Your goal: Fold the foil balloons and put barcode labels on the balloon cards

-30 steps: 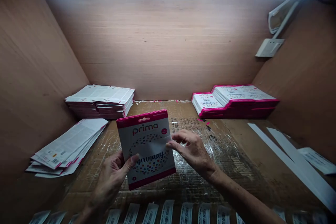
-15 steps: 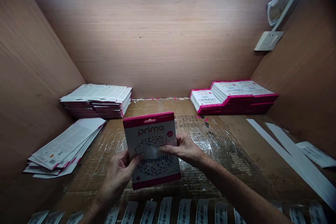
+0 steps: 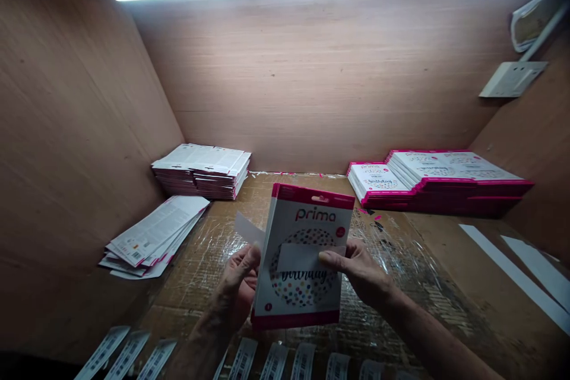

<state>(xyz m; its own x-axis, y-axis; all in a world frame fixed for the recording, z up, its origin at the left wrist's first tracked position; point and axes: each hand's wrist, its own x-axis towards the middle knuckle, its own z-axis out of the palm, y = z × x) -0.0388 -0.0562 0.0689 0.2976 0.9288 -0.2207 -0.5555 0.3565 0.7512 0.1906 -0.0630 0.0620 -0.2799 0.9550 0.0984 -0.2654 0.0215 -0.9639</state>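
A small bundle of white and pink "prima" birthday packets (image 3: 307, 291) is held upright above the worktop, its printed front facing me. Across that front lies a white paper strip (image 3: 296, 257), whose loose end sticks out past the bundle's left edge. My right hand (image 3: 363, 267) grips the right side, thumb pressing the strip flat on the front and fingers hidden behind. At the left edge, my left hand (image 3: 240, 273) is closed, with thumb and finger pinching the loose end of the strip. Some of its fingers are hidden behind the packets.
Packet stacks stand at the back left (image 3: 200, 172) and back right (image 3: 445, 184). A fanned pile of packets (image 3: 155, 237) lies at left. White paper strips (image 3: 512, 273) are on the right. Barcode labels (image 3: 276, 362) line the front edge. A socket (image 3: 514, 79) is on the right wall.
The bundle has turned so its left edge shows. My left thumb has left the front and now pinches the strip's end at the left. The camera view has shifted and tilted.
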